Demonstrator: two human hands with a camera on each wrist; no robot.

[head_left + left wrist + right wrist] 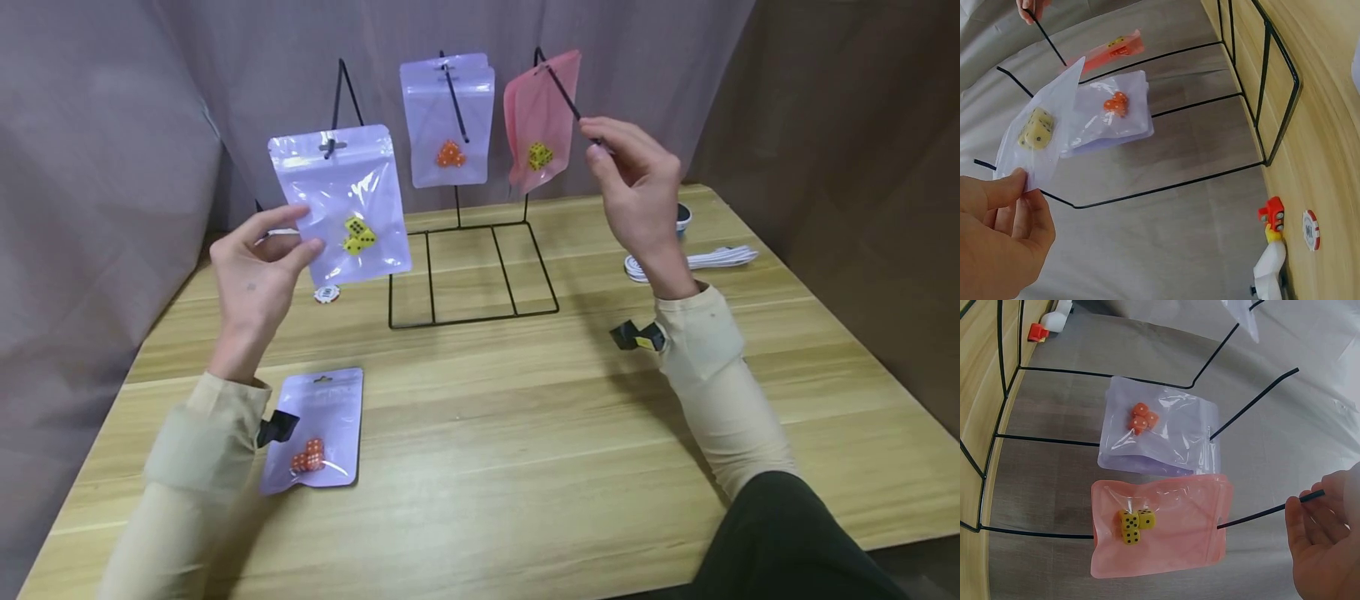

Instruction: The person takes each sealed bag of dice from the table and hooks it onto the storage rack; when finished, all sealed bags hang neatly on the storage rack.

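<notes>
Above the left half of the tabletop [525,433], the left hand [255,279] pinches the lower left edge of a lavender pouch [341,204] holding yellow dice [358,236]; thumb and forefinger close on the film while the other fingers lie loosely behind it. The pouch hangs upright, its long axis near vertical, with its top slot threaded on the left prong [339,100] of a black wire rack [472,275]. It lies just up and to the right of the left hand, which is by far the nearer of the two; the right hand [637,187] is well apart from it, across the rack. The right hand is raised at the tip of the right prong [562,92], fingertips closed round the wire end, as the right wrist view confirms. Behind that hand a pink pouch [542,117] with yellow dice hangs on the same prong, and a second lavender pouch [447,117] with orange dice hangs on the middle prong. A third lavender pouch [318,429] with orange dice lies flat on the tabletop beside the left sleeve, untouched. A small white disc [327,293] rests near the rack base, and a white coiled cable [693,260] lies beyond the right wrist
</notes>
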